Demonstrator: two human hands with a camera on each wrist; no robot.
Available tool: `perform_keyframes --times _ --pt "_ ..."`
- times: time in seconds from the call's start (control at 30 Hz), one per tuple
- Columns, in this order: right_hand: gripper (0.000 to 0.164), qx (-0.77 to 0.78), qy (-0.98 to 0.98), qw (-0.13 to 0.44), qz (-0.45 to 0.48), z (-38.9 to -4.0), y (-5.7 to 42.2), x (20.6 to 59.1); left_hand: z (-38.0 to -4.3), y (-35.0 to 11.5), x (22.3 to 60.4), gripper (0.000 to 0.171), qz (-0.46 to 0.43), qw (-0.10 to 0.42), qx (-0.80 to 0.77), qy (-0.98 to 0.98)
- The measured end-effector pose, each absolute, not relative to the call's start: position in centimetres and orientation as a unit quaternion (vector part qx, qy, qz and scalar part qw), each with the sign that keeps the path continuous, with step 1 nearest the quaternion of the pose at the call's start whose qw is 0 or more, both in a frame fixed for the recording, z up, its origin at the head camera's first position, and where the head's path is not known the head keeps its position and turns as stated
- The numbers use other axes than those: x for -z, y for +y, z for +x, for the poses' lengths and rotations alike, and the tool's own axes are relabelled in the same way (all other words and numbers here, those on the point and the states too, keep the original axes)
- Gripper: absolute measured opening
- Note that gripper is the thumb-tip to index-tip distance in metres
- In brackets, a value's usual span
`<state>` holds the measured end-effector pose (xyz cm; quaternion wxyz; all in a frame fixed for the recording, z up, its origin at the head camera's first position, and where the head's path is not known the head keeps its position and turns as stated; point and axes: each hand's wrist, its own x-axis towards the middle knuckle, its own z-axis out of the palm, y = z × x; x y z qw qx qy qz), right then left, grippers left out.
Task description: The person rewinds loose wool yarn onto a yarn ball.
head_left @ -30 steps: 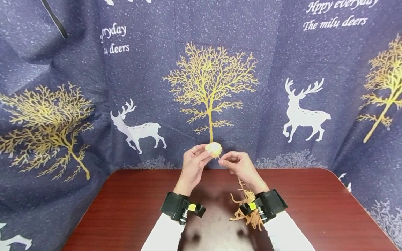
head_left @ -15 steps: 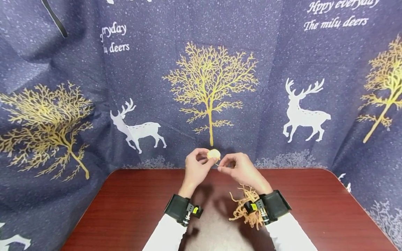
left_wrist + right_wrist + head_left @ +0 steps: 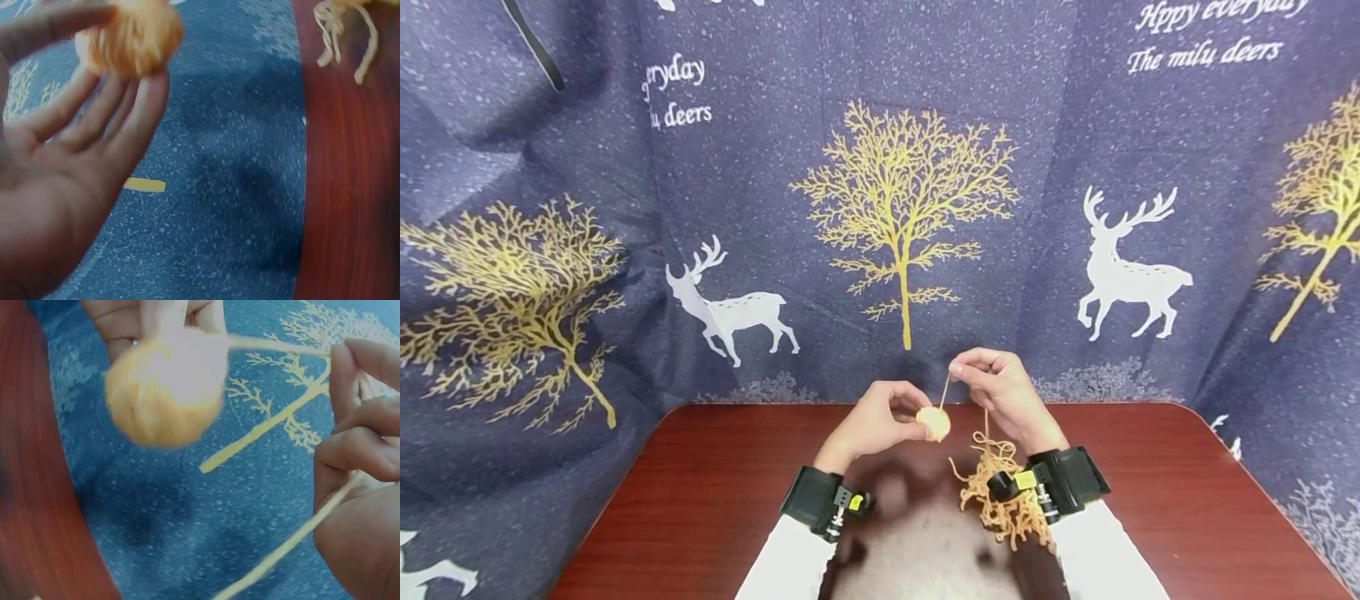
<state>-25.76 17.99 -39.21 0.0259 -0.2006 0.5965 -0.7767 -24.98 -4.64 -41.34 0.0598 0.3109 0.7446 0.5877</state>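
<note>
A small orange-yellow ball of yarn (image 3: pixel 934 423) is pinched between the thumb and fingers of my left hand (image 3: pixel 880 421), above the table. In the right wrist view the ball (image 3: pixel 164 400) looks round and bright on top. From it a strand of yarn (image 3: pixel 946 390) runs taut up to my right hand (image 3: pixel 1000 392), whose thumb and forefinger pinch it. The strand (image 3: pixel 287 547) continues below the curled fingers of that hand. Under the right wrist hangs or lies a loose tangle of the same yarn (image 3: pixel 996 492), partly hidden by the wrist camera.
The reddish-brown table (image 3: pixel 730 475) has rounded far corners and a pale glare at its middle front. Behind it hangs a dark blue cloth (image 3: pixel 880 50) printed with gold trees and white deer. Black camera straps (image 3: pixel 811 504) sit on both wrists.
The left hand has lowered and turned with the ball, which now sits lower and further right. My right hand has risen to the right, stretching the strand between the hands.
</note>
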Motion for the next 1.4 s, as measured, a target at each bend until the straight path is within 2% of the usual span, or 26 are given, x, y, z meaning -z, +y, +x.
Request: perform_keyframes --times 0.13,0.27,0.37,0.53,0.77,0.87,1.0,1.17,1.27,1.4 --pt "0.025 0.804 0.561 0.018 -0.196 -25.9 17.9 39.9 -24.9 -5.0 41.1 0.032 0.367 0.140 -0.649 0.651" --pt "0.019 0.781 0.596 -0.001 -0.186 -26.1 17.5 40.6 -24.7 -5.0 40.7 0.036 0.402 0.151 -0.698 0.573" --pt "0.007 0.739 0.647 -0.018 -0.187 -26.1 16.9 41.1 -24.6 -4.7 40.3 0.030 0.394 0.123 -0.745 0.524" --pt "0.014 0.672 0.709 -0.066 -0.201 -25.7 15.8 41.5 -24.4 -3.8 39.6 0.030 0.286 0.044 -0.840 0.459" --pt "0.005 0.563 0.788 -0.125 -0.214 -24.4 15.0 41.4 -24.6 -3.0 39.4 0.023 0.146 -0.073 -0.875 0.457" --pt "0.005 0.525 0.813 -0.122 -0.221 -23.7 14.9 41.1 -24.9 -2.9 39.8 0.021 0.117 -0.129 -0.842 0.510" --pt "0.005 0.495 0.830 -0.096 -0.240 -23.2 15.2 40.5 -25.1 -3.0 40.6 0.028 0.113 -0.188 -0.758 0.614" --pt "0.005 0.491 0.832 -0.089 -0.243 -23.1 16.2 39.7 -25.1 -3.2 41.6 0.030 0.151 -0.219 -0.648 0.714" --pt "0.006 0.521 0.816 -0.091 -0.233 -23.3 16.7 39.2 -25.0 -3.5 42.0 0.028 0.178 -0.220 -0.584 0.761" --pt "0.007 0.572 0.782 -0.098 -0.226 -23.6 17.3 38.7 -24.7 -3.9 42.0 0.026 0.216 -0.160 -0.519 0.811"
